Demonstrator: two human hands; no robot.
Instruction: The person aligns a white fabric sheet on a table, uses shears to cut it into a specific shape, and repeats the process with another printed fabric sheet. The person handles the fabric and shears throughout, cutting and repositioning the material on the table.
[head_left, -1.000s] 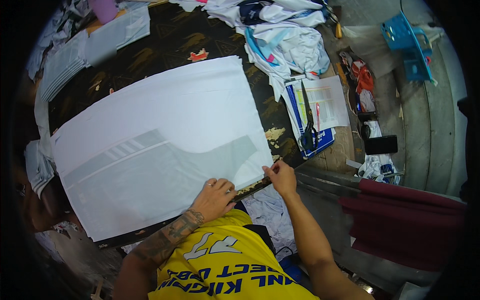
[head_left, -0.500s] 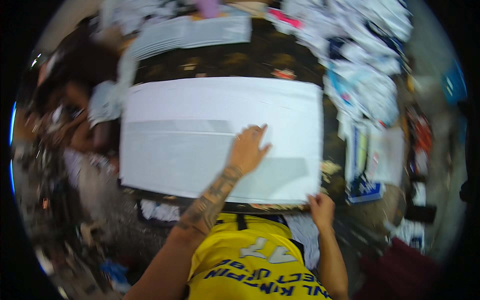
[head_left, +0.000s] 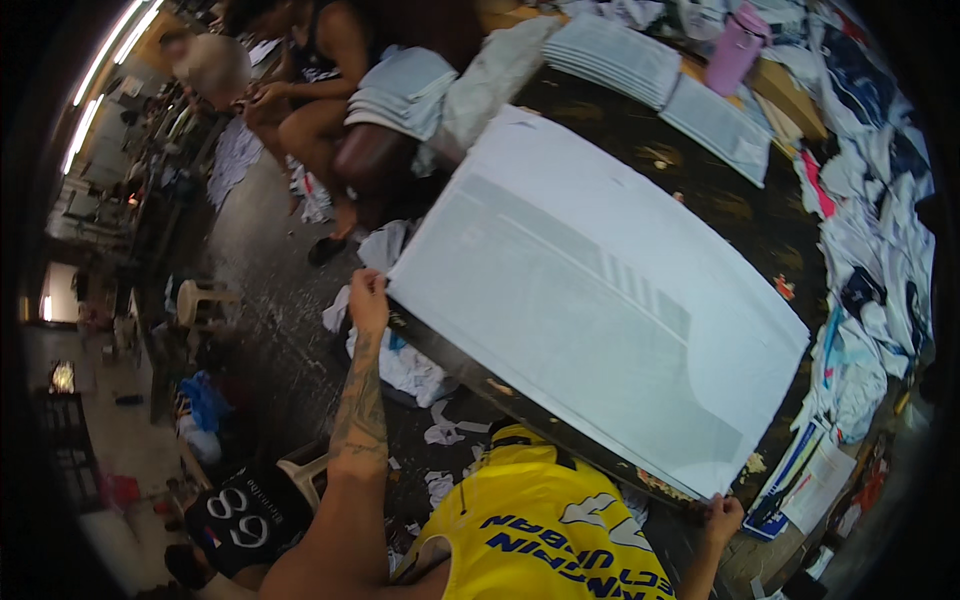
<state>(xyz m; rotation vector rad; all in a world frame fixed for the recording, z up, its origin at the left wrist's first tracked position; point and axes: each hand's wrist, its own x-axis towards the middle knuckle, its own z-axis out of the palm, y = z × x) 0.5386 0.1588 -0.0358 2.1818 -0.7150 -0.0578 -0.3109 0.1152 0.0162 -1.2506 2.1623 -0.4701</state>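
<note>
A large white sheet [head_left: 540, 290] with pale grey printed panels lies flat across a dark table [head_left: 720, 235]. Whether it is paper or cloth I cannot tell. My left hand [head_left: 369, 300] pinches its near left corner, fingers closed at the table's edge. At the near right corner my right hand [head_left: 722, 518] is closed too, with the sheet's corner between thumb and fingers. Both forearms come from below, on either side of the yellow shirt [head_left: 540, 515] I wear.
Folded grey-white pieces [head_left: 620, 62] lie at the table's far side, near a pink bottle [head_left: 738, 48]. White cloths [head_left: 850, 350] are heaped along the right. A person [head_left: 325, 80] sits at the upper left; a stool [head_left: 205, 300] stands on the left floor.
My left hand has gone from lying on the sheet's middle to its near left corner. My right hand stays at the right corner. The view has swung left and tilted.
</note>
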